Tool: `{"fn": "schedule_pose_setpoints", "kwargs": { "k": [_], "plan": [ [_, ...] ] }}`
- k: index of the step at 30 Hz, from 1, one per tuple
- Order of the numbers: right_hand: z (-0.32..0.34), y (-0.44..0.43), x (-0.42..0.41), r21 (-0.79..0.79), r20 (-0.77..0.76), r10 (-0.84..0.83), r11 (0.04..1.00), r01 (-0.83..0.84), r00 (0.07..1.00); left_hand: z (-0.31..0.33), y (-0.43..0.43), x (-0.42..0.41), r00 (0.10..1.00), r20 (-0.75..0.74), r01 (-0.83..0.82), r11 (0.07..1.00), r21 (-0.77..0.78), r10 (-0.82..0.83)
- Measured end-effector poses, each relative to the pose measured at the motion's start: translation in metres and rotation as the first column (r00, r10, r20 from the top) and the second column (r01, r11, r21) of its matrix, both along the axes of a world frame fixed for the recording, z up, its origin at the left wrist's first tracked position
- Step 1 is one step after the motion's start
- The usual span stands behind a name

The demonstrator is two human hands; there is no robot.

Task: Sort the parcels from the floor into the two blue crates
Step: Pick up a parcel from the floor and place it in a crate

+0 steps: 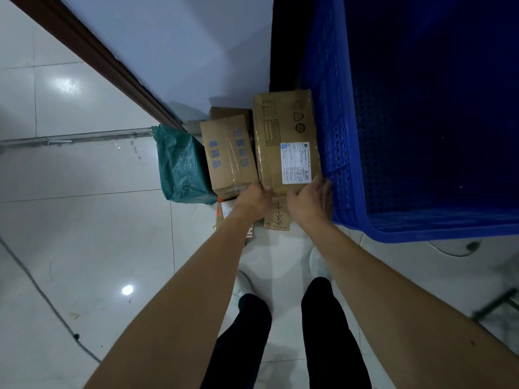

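A tall cardboard box with a white RoHS label (283, 136) stands on the floor against the blue crate (337, 153). My left hand (257, 200) grips its near left corner, fingers curled over the edge. My right hand (311, 199) holds the near right corner beside the crate wall. A smaller cardboard box with blue print (229, 155) lies just left of it. A green plastic parcel (182, 167) sits further left. A small box with handwriting (278, 217) lies under my hands. Only one crate is in view.
Another flat parcel with an orange edge (224, 211) lies partly under my left wrist. The wall with its brown skirting (112, 63) runs behind the parcels. My feet (244, 284) stand on the glossy white tiles. A thin cable (42, 296) crosses the floor at left.
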State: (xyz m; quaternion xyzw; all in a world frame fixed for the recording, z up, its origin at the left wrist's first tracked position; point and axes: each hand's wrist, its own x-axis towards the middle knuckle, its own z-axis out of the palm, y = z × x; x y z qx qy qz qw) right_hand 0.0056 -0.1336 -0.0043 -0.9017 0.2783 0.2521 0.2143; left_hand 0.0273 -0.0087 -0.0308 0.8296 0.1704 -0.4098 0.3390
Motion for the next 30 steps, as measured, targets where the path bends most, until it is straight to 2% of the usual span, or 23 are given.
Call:
{"fn": "schedule_pose_setpoints", "kwargs": {
  "k": [6, 9, 12, 20, 30],
  "plan": [
    [0.004, 0.003, 0.009, 0.067, -0.01, -0.075, 0.995, 0.075, 0.997, 0.0, 0.004, 0.003, 0.982, 0.015, -0.187, 0.976, -0.11, 0.19],
    [0.007, 0.004, 0.017, 0.14, -0.085, -0.194, 0.969, 0.205, 0.977, 0.0, 0.002, 0.002, 0.95, -0.024, -0.309, 0.931, -0.195, 0.311],
    [0.014, 0.007, 0.019, 0.201, -0.158, -0.226, 0.946, 0.255, 0.961, 0.002, 0.006, -0.002, 0.921, -0.014, -0.383, 0.897, -0.22, 0.389],
    [0.051, 0.016, 0.014, 0.122, -0.079, -0.15, 0.98, 0.159, 0.986, 0.032, 0.017, -0.012, 0.908, 0.014, -0.399, 0.873, -0.281, 0.419],
    [0.129, 0.03, 0.015, 0.137, -0.021, -0.128, 0.982, 0.13, 0.992, 0.108, 0.035, -0.012, 0.895, 0.049, -0.416, 0.868, -0.273, 0.444]
  ]
}}
